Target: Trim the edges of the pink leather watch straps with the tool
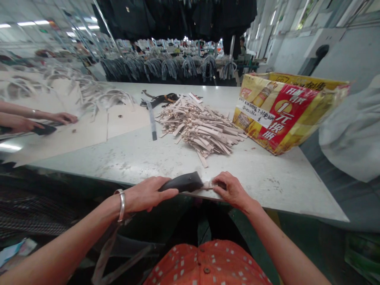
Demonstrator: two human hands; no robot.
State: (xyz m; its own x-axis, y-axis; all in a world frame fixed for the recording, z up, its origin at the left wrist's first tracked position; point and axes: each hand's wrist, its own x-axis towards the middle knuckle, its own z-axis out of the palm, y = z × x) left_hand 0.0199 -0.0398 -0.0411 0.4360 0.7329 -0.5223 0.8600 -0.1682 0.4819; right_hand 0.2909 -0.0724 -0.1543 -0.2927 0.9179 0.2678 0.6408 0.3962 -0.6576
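Head camera faces forward, down over left hand (145, 194), right hand (233, 190).

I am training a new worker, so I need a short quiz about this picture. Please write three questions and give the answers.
1. Which hand grips the black-handled tool, left or right?
2. True or false: the pile of pale strips lies inside the red and yellow box.
3. What does the right hand hold?

Key:
1. The left hand.
2. False: it lies on the table.
3. A pale strip.

Garment factory with hanging black garments (175, 19)
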